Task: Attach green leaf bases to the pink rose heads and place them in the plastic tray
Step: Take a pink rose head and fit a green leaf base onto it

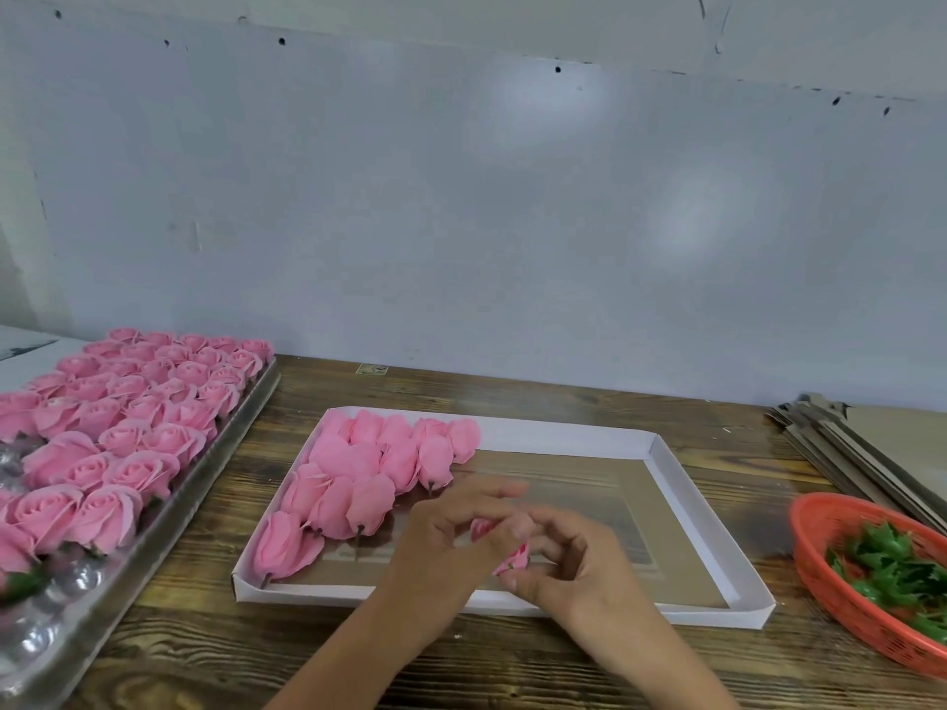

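Both my hands meet over the near middle of a white-rimmed tray (666, 458) with a clear bottom. My left hand (451, 535) and my right hand (574, 566) together hold one pink rose head (512, 558), mostly hidden by fingers; a speck of green shows at its lower end. Several finished pink roses (379, 468) lie in rows in the tray's left part, stems pointing toward me. Green leaf bases (891, 566) sit in an orange basket (830, 591) at the right.
A silvery plastic blister tray (169, 520) at the left holds several upright pink rose heads (138, 417). Flat cardboard sheets (871, 443) are stacked at the back right. Everything rests on a dark wooden table (246, 653) against a pale wall.
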Available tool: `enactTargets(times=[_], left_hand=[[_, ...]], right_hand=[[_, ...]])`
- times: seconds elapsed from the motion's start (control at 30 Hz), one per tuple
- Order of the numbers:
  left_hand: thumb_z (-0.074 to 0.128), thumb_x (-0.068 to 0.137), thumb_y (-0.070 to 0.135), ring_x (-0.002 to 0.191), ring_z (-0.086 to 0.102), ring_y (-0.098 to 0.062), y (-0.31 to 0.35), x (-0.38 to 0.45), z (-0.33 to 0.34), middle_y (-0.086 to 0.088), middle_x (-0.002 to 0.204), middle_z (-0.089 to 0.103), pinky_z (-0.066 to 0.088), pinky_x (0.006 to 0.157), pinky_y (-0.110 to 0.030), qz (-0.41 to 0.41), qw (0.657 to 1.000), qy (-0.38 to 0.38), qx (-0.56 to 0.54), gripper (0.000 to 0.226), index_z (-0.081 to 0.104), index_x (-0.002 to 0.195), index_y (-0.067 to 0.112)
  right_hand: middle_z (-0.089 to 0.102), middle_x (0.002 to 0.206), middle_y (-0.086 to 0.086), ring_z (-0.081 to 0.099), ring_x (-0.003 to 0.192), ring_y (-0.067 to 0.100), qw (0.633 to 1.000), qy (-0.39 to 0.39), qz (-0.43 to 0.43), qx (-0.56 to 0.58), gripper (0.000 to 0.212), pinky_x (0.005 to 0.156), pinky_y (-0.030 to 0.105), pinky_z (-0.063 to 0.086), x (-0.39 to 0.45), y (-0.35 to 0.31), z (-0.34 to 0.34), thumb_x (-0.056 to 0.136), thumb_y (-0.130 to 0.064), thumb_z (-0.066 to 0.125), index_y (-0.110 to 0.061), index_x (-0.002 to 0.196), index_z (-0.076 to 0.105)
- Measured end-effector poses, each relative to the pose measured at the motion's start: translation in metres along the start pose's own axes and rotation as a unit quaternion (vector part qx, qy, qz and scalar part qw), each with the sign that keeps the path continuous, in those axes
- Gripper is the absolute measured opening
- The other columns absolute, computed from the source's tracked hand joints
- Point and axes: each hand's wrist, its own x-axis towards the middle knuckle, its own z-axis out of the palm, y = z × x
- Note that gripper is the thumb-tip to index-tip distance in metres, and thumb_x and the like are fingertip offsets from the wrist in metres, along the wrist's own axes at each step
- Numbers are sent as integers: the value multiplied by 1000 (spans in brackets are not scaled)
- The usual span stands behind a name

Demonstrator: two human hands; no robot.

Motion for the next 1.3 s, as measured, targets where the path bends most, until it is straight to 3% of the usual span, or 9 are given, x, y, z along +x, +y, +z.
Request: enactTargets(times=[0.17,0.4,0.5,0.6,0.7,0.8,0.97,1.13,1.3], left_hand=[[84,68,44,110,67,-6,-1,-1,-1,17,119,71,55,85,-21,-25,998,-46,-27,23,81,90,39],[89,70,36,115,65,-9,2,-3,-2,10,119,72,50,105,-41,-54,992,-115,20,51,68,116,45],[88,63,60,123,60,-9,5,-4,-1,15,128,65,53,100,-34,-52,994,-94,-25,64,63,122,51],[72,74,71,119,63,-9,13,-3,-2,11,125,69,52,92,-20,-26,997,-48,-60,48,76,108,36],[70,85,53,109,68,-13,16,-3,-4,3,119,73,52,88,-17,3,997,-49,-59,32,81,87,23],[73,85,36,110,68,-13,11,-3,-5,5,120,73,52,87,-18,-2,996,-71,-44,21,81,84,17],[79,78,31,109,69,-14,3,-2,-5,8,122,71,58,82,-30,-34,995,-78,-47,12,81,86,23],[80,72,40,118,63,-7,-3,-1,-3,17,123,69,51,101,-39,-37,997,-65,13,15,80,86,34],[78,68,49,113,63,-1,-5,-1,-2,27,123,64,50,101,-33,-62,992,-85,72,26,77,93,43]], right_hand=[[75,101,13,72,95,25,999,7,-22,48,38,83,32,57,0,1,1,74,3,75,-15,107,73],[75,107,13,72,98,23,995,50,-18,83,62,80,25,56,3,-1,-5,62,8,84,-3,119,62],[74,110,12,71,100,24,995,48,-8,85,62,80,27,56,3,-2,-6,68,3,79,-11,125,59],[72,109,19,68,104,36,997,26,11,73,69,89,41,56,2,-1,-3,70,4,77,-12,133,54],[72,109,23,62,108,49,999,-21,5,50,64,99,56,46,0,-2,1,74,4,75,-22,131,59],[72,107,22,66,103,43,999,-26,14,43,62,98,59,45,-1,-5,1,75,4,74,-21,129,59],[74,101,22,69,97,31,999,-7,25,35,64,94,51,49,-1,-7,4,72,3,77,-14,130,54],[75,94,19,69,84,25,999,16,41,21,63,85,43,54,-1,-6,5,77,14,72,-19,128,54],[76,93,17,71,86,24,998,39,37,10,75,87,34,55,-1,-8,6,75,22,69,-22,132,47]])
